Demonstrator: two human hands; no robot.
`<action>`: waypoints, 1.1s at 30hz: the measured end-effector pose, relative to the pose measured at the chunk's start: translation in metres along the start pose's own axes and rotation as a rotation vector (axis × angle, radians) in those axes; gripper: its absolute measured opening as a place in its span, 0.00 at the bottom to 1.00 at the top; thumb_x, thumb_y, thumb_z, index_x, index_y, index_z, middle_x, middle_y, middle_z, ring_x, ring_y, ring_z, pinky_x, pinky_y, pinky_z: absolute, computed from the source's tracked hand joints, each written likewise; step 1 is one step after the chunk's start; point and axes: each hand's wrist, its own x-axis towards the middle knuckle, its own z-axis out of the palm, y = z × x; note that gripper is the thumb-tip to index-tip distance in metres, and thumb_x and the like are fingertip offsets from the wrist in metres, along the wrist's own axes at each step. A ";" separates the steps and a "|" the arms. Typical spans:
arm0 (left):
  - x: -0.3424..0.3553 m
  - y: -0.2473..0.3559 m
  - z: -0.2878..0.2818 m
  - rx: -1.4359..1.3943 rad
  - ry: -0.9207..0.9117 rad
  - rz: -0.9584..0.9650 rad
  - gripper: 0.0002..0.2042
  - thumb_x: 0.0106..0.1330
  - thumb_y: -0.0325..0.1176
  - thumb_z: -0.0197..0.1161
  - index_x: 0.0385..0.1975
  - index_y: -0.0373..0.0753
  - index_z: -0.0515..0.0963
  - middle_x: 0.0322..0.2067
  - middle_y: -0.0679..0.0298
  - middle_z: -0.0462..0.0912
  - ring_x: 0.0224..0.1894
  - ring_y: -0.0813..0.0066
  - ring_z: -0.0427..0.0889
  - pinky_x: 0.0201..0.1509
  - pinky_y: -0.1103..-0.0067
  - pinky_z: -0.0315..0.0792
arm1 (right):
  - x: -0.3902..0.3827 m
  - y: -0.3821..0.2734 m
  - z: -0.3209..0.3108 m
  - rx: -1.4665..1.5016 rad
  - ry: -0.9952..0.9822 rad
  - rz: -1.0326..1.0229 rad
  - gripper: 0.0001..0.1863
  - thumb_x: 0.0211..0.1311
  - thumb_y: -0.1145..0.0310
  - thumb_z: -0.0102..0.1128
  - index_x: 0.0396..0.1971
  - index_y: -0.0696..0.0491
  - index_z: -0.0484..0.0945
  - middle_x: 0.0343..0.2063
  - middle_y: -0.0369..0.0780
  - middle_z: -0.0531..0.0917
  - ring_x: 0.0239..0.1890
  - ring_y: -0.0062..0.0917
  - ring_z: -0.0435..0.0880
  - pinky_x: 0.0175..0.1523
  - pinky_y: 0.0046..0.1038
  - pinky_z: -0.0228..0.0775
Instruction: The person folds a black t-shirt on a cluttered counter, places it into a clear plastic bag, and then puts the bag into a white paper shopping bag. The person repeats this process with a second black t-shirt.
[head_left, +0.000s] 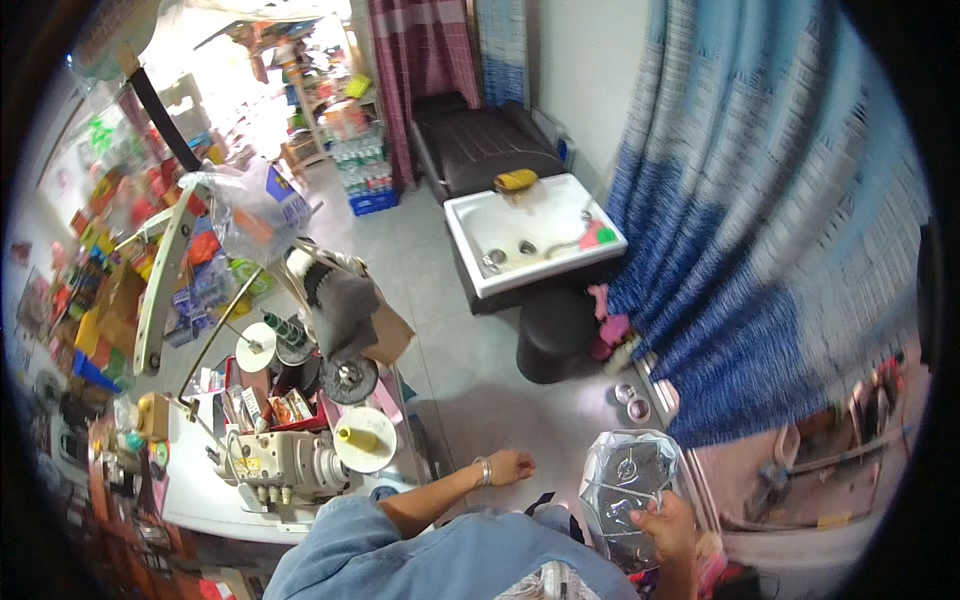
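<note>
My right hand (668,528) is closed on the near right edge of a grey, rounded rectangular item (640,472) with clear or whitish plastic around it. Thin metal wire-like parts lie across its face; its exact kind I cannot make out. My left hand (512,467), with a silver bangle at the wrist, hovers in front of my body above the floor. Its fingers are curled in, and nothing shows in them. To its left stands a sewing machine (285,462) on a white table, with a thread cone (362,438) on a white disc beside it.
Ahead stand a white wash basin (470,285) with a dark reclining chair (490,145) behind it and a black round stool (553,340) in front. Blue patterned curtains (720,290) hang on the right. Bottle packs (362,165) stand farther back. Cluttered shelves line the left.
</note>
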 end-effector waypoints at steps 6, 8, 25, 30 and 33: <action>0.012 -0.088 -0.018 -0.088 0.282 -0.361 0.16 0.63 0.45 0.56 0.43 0.41 0.78 0.39 0.54 0.82 0.43 0.54 0.80 0.47 0.68 0.74 | 0.168 -0.071 0.023 0.094 -0.387 0.067 0.10 0.49 0.78 0.65 0.26 0.52 0.70 0.21 0.28 0.71 0.20 0.09 0.65 0.23 0.14 0.53; 0.012 -0.120 -0.011 -0.033 0.251 -0.493 0.16 0.63 0.46 0.56 0.42 0.42 0.79 0.39 0.55 0.82 0.44 0.54 0.80 0.48 0.67 0.73 | 0.226 -0.088 0.031 -0.036 -0.477 0.062 0.10 0.51 0.77 0.65 0.25 0.52 0.70 0.20 0.28 0.71 0.20 0.09 0.65 0.23 0.14 0.53; -0.013 -0.303 -0.004 -0.983 0.868 -1.082 0.17 0.62 0.48 0.54 0.40 0.43 0.79 0.39 0.56 0.82 0.41 0.57 0.81 0.43 0.68 0.76 | 0.493 -0.266 0.392 -0.217 -1.288 0.113 0.10 0.55 0.73 0.65 0.28 0.54 0.70 0.19 0.28 0.69 0.15 0.08 0.59 0.17 0.15 0.46; 0.006 -0.330 -0.137 -1.040 1.057 -0.963 0.16 0.63 0.47 0.54 0.39 0.43 0.79 0.38 0.56 0.82 0.40 0.58 0.82 0.42 0.69 0.76 | 0.515 -0.299 0.525 -0.341 -1.470 0.135 0.09 0.54 0.73 0.65 0.27 0.55 0.71 0.16 0.28 0.67 0.15 0.09 0.59 0.17 0.16 0.46; 0.010 -0.353 -0.213 -1.050 1.124 -0.918 0.15 0.63 0.46 0.54 0.39 0.42 0.78 0.38 0.56 0.82 0.39 0.59 0.82 0.41 0.69 0.76 | 0.537 -0.308 0.609 -0.469 -1.566 0.081 0.09 0.55 0.73 0.63 0.25 0.53 0.70 0.15 0.28 0.66 0.14 0.09 0.58 0.17 0.18 0.45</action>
